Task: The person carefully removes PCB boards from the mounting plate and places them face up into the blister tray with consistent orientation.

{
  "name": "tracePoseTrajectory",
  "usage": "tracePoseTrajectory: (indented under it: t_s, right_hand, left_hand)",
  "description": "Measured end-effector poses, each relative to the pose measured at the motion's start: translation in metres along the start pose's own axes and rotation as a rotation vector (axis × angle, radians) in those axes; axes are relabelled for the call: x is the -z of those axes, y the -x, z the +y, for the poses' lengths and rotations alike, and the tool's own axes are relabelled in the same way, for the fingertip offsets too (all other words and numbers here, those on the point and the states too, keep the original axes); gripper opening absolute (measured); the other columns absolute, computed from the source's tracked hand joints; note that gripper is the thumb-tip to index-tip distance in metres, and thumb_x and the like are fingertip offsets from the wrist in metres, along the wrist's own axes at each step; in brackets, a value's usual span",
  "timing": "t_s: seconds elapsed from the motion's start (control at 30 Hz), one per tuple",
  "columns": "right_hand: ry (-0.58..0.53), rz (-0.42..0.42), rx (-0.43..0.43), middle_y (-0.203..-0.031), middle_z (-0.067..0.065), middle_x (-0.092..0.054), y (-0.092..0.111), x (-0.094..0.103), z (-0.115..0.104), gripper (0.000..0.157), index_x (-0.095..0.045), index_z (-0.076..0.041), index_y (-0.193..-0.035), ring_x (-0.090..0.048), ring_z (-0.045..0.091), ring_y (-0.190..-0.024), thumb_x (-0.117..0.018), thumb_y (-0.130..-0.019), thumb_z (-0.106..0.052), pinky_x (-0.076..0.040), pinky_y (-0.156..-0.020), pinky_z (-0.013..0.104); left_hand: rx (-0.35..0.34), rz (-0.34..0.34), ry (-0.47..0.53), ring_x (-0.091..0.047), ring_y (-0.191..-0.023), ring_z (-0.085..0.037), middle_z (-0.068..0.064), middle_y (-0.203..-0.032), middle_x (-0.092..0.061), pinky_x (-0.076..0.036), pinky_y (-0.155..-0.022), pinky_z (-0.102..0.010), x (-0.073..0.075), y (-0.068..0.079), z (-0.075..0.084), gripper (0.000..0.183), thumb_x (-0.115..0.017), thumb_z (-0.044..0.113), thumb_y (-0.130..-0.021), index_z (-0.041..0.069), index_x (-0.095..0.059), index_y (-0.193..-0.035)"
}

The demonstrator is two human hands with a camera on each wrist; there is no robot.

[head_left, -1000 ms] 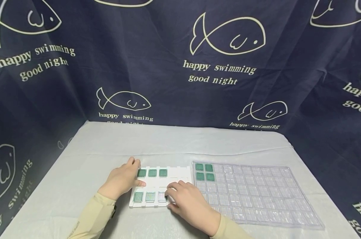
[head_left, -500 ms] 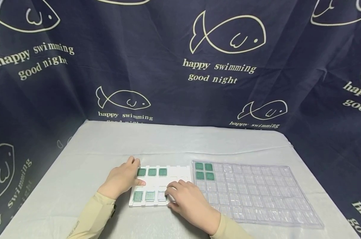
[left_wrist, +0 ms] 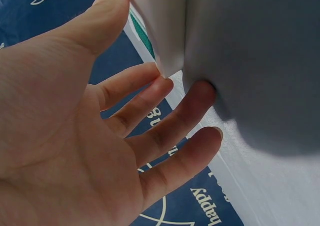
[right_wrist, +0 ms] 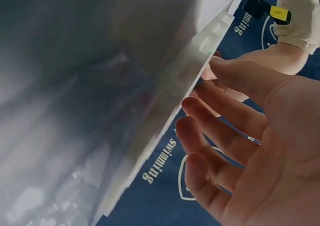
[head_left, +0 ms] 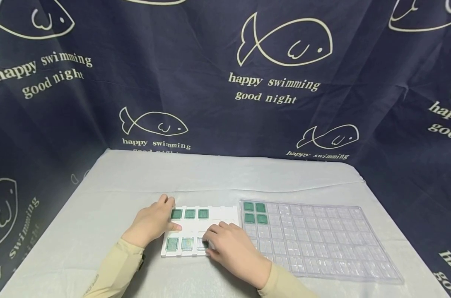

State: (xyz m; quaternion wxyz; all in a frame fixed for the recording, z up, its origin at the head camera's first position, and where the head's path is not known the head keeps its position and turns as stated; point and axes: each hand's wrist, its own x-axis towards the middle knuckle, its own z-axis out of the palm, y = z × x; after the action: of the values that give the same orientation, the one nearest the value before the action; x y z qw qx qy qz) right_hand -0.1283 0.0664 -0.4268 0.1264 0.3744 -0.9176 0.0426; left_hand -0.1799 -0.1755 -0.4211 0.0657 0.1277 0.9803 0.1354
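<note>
White tray (head_left: 194, 226) bears green squares (head_left: 189, 214); left hand (head_left: 150, 220) grips it, right hand's (head_left: 232, 248) hold unclear.

A pale, cloth-like surface (head_left: 195, 174) carries a white tray (head_left: 191, 227) and, just right of it, a larger clear compartment tray (head_left: 314, 236).

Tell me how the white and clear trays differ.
The white tray is opaque; the clear tray is transparent. The white tray is smaller than the clear tray. The white tray's green squares form two separated rows; the clear tray's cluster in one corner. Both hold green squares.
</note>
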Motion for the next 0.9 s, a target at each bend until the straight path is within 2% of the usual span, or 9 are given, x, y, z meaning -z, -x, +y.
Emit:
tracePoseTrajectory:
  t_s: [0.33,0.63,0.9]
  right_hand:
    - [-0.012,-0.031,0.009,-0.099,-0.015,-0.073,-0.0075,-0.0059,-0.0013,0.023,-0.074,-0.025,-0.104,-0.062,0.005,-0.084,-0.082,-0.085,-0.033,-0.045,-0.068,0.019]
    - [-0.003,-0.027,0.013,-0.095,-0.014,-0.072,-0.0082,-0.0078,-0.0013,0.019,-0.074,-0.025,-0.101,-0.064,0.005,-0.082,-0.082,-0.085,-0.031,-0.043,-0.066,0.019]
    - [-0.025,0.076,0.012,-0.094,-0.009,-0.073,-0.0074,-0.0016,0.0017,0.019,-0.074,-0.021,-0.099,-0.067,0.008,-0.084,-0.083,-0.083,-0.025,-0.05,-0.07,0.023]
  left_hand:
    - [0.002,-0.002,0.008,-0.049,-0.069,-0.017,-0.007,-0.101,-0.049,-0.041,-0.053,-0.031,0.0015,0.0005,-0.0002,0.065,-0.084,0.041,-0.077,0.004,-0.054,-0.121]
    - [0.002,-0.004,0.002,-0.049,-0.069,-0.018,-0.007,-0.1,-0.049,-0.04,-0.053,-0.032,0.0007,-0.0001,0.0001,0.063,-0.084,0.041,-0.077,0.005,-0.054,-0.118]
    - [0.001,-0.002,0.002,-0.049,-0.068,-0.018,-0.006,-0.099,-0.049,-0.04,-0.053,-0.033,0.0012,0.0007,0.0012,0.063,-0.084,0.041,-0.077,0.005,-0.054,-0.118]
